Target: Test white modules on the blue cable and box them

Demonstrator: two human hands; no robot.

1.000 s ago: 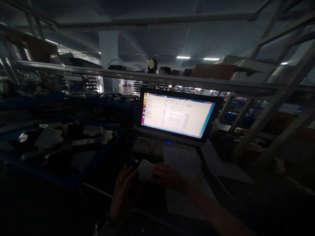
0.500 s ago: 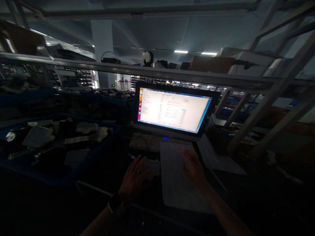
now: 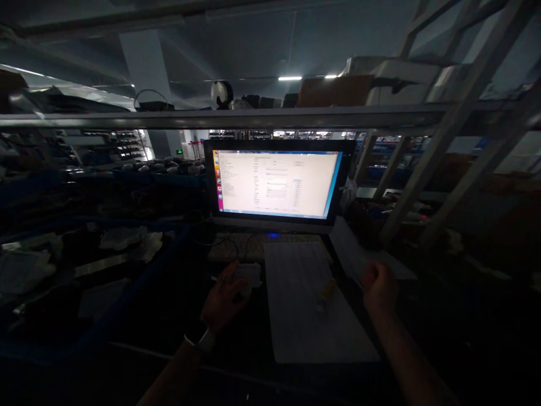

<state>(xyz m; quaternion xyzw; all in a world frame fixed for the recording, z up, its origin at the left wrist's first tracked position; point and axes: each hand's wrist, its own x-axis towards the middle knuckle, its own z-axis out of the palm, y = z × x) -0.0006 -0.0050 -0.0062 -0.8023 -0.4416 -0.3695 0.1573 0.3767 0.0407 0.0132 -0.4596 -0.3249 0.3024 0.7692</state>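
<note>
My left hand (image 3: 224,298), with a watch on its wrist, has its fingers and thumb at the left side of a pale plastic-wrapped packet (image 3: 250,274). Right of the packet lies a white sheet of paper (image 3: 296,327). A small yellow item with a clear end (image 3: 327,290), too dim to name, rests on that sheet. My right hand (image 3: 379,288) is past the sheet's right edge, by a second, propped paper (image 3: 357,251). Its fingers are curled in, and what they may hold is hidden.
A lit monitor (image 3: 274,183) stands ahead, with a keyboard (image 3: 236,246) below it. At left is a blue bin (image 3: 158,282) of wrapped packets. A loaded shelf (image 3: 253,119) crosses above, and slanted metal bars (image 3: 443,152) rise at right.
My right hand has moved off the sheet to the right, and its fingers have curled. The yellow item now shows on the paper. My left hand stays at the packet. The view has turned right.
</note>
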